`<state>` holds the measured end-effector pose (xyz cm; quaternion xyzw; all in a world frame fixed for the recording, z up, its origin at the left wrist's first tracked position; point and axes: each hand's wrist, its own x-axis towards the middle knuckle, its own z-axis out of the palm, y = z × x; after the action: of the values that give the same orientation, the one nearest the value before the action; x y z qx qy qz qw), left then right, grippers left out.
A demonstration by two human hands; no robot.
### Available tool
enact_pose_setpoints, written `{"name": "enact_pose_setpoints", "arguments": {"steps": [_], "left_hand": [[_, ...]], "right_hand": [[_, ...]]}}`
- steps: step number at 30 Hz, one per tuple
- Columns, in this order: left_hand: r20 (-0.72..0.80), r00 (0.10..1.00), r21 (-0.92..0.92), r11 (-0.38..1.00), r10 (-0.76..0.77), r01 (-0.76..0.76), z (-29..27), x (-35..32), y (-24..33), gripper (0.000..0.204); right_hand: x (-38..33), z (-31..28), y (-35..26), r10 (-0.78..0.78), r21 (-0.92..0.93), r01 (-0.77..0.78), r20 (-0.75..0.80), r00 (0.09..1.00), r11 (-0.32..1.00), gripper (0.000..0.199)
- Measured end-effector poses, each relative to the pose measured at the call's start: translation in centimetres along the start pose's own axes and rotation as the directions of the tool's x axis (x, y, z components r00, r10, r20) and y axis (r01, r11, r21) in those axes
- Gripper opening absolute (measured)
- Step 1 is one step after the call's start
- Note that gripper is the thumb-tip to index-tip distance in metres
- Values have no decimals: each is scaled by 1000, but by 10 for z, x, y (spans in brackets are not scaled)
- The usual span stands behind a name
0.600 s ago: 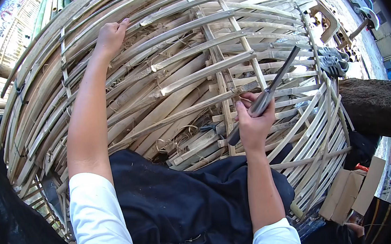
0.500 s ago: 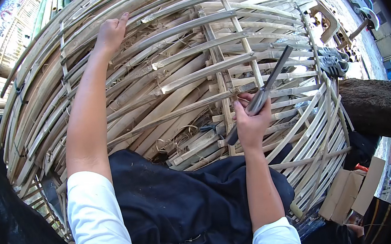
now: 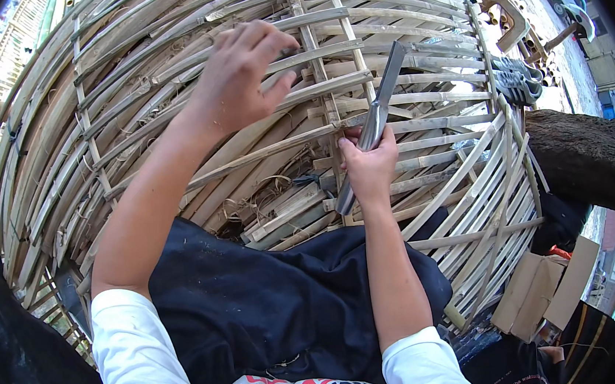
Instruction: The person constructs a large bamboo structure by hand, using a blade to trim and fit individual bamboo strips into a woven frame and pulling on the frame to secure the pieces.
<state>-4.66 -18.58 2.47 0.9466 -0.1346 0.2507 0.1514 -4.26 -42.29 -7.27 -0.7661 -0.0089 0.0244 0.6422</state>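
Observation:
My left hand (image 3: 244, 72) is raised over the woven bamboo frame (image 3: 291, 19), fingers loosely bent and apart, with nothing in it. My right hand (image 3: 370, 167) is closed around a metal knife (image 3: 371, 132), which has a shiny rounded middle and a narrow, flat blade slanting up and to the right. Its dark lower end sticks out below the fist. The right thumb and fingertips are at the end of a long bamboo strip (image 3: 267, 154) that runs down to the left; whether they pinch it I cannot tell. More split bamboo strips (image 3: 231, 207) lie beneath the lattice.
A dark cloth (image 3: 259, 300) covers my lap in front of the frame. To the right are a thick log (image 3: 578, 158), a pair of striped shoes (image 3: 517, 81) and an opened cardboard box (image 3: 535, 292). Black sheeting (image 3: 15, 309) hangs at the left, and a vehicle stands far right.
My left hand has come away from the far upper-left strips, moved right toward the middle and opened. The right hand with the knife has shifted slightly left in view.

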Motion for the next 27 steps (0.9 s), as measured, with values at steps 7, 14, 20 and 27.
{"name": "enact_pose_setpoints", "arguments": {"steps": [7, 14, 20, 27], "left_hand": [[274, 962, 164, 985, 11, -58, 56, -58, 62, 58], [125, 985, 283, 956, -116, 77, 71, -66, 70, 44], [148, 972, -59, 979, -185, 196, 76, -74, 75, 19], [151, 969, -413, 878, -196, 242, 82, -76, 67, 31]], "right_hand": [[0, 6, -7, 54, 23, -55, 55, 997, 998, 30], [0, -5, 0, -67, -29, 70, 97, 993, 997, 36], [-3, -9, 5, -64, -166, 79, 93, 994, 983, 45], [-5, -11, 6, -68, -277, 56, -36, 997, 959, 47]]}}
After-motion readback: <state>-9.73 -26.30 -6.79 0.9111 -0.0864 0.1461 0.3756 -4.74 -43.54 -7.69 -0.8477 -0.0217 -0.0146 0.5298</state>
